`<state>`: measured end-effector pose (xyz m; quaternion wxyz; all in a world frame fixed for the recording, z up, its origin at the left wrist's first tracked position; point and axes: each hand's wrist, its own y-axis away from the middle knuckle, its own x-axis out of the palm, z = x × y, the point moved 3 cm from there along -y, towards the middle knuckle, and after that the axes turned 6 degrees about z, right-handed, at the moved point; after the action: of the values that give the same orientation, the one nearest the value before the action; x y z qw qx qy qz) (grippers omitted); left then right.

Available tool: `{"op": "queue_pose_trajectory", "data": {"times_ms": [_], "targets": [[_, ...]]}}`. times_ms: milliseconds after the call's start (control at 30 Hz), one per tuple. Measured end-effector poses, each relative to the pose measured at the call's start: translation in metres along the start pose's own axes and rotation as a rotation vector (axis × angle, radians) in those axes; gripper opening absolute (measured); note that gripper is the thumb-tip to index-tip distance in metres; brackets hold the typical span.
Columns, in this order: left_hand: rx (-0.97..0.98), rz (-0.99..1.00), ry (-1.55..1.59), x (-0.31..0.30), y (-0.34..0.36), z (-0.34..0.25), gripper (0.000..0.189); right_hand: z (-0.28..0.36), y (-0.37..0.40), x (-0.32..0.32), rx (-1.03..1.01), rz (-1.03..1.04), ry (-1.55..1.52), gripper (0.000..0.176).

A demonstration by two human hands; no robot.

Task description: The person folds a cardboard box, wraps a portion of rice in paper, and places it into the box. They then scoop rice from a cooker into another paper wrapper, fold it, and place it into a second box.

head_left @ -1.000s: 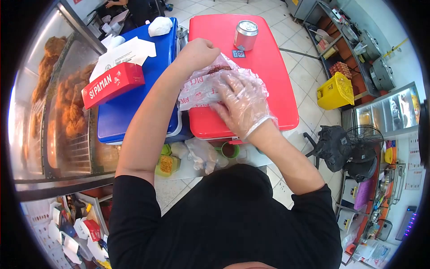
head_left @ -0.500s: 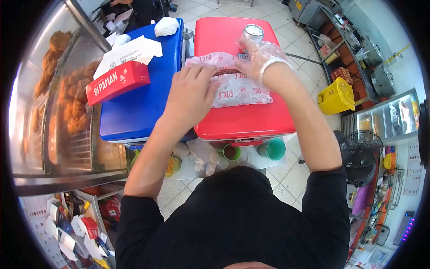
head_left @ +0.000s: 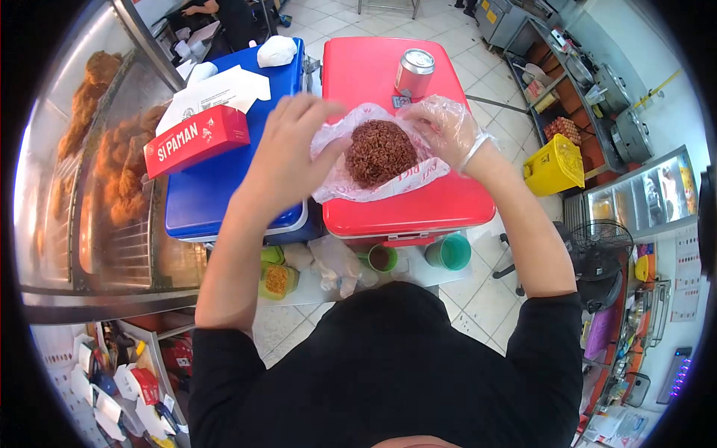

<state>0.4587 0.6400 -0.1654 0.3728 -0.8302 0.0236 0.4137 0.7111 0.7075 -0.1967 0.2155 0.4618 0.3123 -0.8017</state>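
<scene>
A mound of reddish-brown rice sits on an unfolded printed rice wrapper, on the lid of the red cooler. My left hand is bare, slightly blurred and raised at the wrapper's left side, thumb and fingers apart with nothing held. My right hand, in a clear plastic glove, has its fingers closed at the wrapper's right edge; the fingertips are partly obscured by the loose plastic. Just beyond it stands a drink can with a silver top.
On the blue cooler lie a red-and-white SI PAMAN box and a white wrapped bundle. Fried chicken fills a glass display case at left. Green cups stand below the red cooler. Another person is at far left.
The wrapper has been opened out, uncovering the rice. My left hand has moved left off the wrapper, and my right hand has drawn back from the can toward the wrapper's right edge.
</scene>
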Motion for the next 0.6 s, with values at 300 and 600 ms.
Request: {"op": "queue_pose_trajectory", "data": {"times_ms": [300,600], "targets": [[-0.242,0.211,0.278,0.022,0.003,0.035,0.013,-0.003,0.015,0.002,0.033,-0.087,0.002,0.020],[0.110,0.273,0.049,0.034,0.048,0.029,0.011,0.007,0.058,0.022,-0.204,-0.076,0.193,0.029]]}}
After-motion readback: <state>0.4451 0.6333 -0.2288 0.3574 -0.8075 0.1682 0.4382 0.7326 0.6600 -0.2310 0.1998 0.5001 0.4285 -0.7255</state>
